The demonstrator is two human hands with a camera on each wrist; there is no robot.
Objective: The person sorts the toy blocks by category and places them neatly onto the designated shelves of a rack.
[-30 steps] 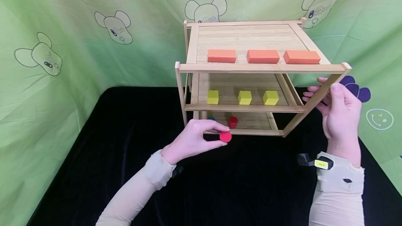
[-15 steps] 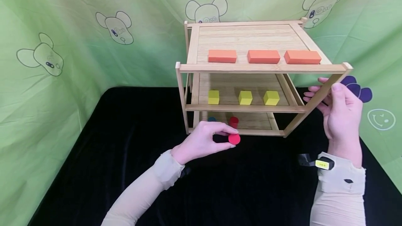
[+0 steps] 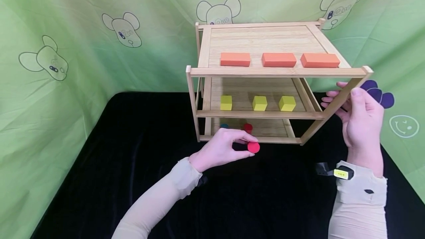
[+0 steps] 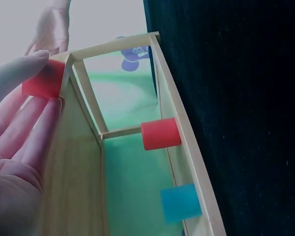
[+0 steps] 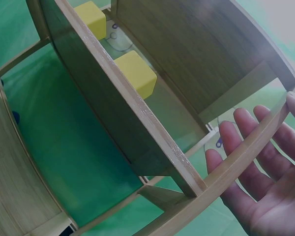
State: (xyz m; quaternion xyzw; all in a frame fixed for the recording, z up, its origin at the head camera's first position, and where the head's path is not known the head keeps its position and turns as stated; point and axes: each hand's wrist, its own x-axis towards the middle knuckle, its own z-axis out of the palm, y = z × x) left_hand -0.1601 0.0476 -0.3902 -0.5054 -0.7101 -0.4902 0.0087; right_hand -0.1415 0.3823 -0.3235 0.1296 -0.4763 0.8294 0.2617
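My left hand [image 3: 225, 147] pinches a red cylinder [image 3: 254, 147] between thumb and fingertips, in front of the bottom tier of a wooden three-tier shelf [image 3: 259, 72]. In the left wrist view, a second red cylinder [image 4: 160, 133] and a blue cylinder [image 4: 181, 203] stand on that bottom tier. On the right side, my right hand [image 3: 362, 121] holds the shelf's slanted front leg [image 5: 255, 142], thumb in front and fingers behind it. Several fingers show past the leg in the right wrist view.
Three yellow cubes [image 3: 260, 103] stand on the middle tier. Along the top tier's front lie three orange blocks [image 3: 279, 59]. Black cloth [image 3: 265, 198] covers the table, and a green printed curtain [image 3: 159, 62] hangs behind and beside the shelf.
My left hand has moved to the right along the shelf's front with the red cylinder still pinched. My right hand stays on the leg.
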